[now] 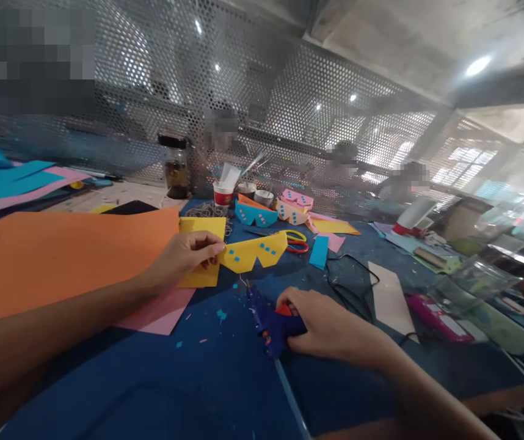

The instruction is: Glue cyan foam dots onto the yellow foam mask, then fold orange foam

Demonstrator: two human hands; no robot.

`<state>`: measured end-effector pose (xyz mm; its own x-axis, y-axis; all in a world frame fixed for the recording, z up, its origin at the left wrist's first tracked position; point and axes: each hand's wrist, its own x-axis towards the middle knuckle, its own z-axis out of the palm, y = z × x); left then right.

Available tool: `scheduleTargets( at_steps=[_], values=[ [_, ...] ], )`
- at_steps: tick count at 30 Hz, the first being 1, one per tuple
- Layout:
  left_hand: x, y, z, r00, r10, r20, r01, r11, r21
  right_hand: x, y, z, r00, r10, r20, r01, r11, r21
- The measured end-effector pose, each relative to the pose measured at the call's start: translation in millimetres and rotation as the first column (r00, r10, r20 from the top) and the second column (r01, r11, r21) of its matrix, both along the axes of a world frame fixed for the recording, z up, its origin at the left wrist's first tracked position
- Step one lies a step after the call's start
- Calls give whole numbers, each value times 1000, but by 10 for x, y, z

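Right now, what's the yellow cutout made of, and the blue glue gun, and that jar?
Yellow cutout: probably matte paper or card, thin with crisp edges.
Blue glue gun: likely hard plastic, its moulded body slightly shiny.
Jar: glossy clear glass or plastic, can't tell which; contents show through.

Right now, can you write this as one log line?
left hand: holds yellow paper cutout | right hand: holds glue gun | on cutout: small blue squares
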<state>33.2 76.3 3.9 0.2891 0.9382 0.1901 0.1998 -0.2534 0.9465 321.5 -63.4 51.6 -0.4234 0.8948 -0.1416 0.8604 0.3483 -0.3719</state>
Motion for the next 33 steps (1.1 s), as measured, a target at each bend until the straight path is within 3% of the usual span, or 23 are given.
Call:
scheduleTargets(
  at_steps=[4,8,11,14,18,22,27,30,33],
  values=[
    [-7,5,-6,1000,10,-12,-10,1000,10,127,21,68,998,58,-26,-60,996,-59],
    [10,-14,19,1000,17,-25,-18,1000,-22,158,22,170,992,88,-93,-83,995,53],
    [33,-61,58,1000,15,-9,-15,999,-30,27,92,229,967,0,-254,69,962,264],
    [46,-114,111,1000,7,28,-6,1000,-14,-110,255,210,910,-160,-382,292,902,318],
    [46,-137,159,993,-10,119,14,999,-34,-114,472,107,838,-297,-458,429,877,216],
    [52,-137,155,979,-1,204,21,995,-95,-117,520,26,774,-285,-566,335,942,-16],
    [102,-209,158,971,-4,238,40,988,-148,-310,482,-107,533,-360,-766,261,931,-256],
    [139,-267,182,972,-23,234,63,984,-166,-384,486,-192,439,-394,-807,261,916,-305],
    [159,-300,188,972,-49,230,85,985,-149,-393,487,-235,435,-394,-810,276,914,-296]
  ],
)
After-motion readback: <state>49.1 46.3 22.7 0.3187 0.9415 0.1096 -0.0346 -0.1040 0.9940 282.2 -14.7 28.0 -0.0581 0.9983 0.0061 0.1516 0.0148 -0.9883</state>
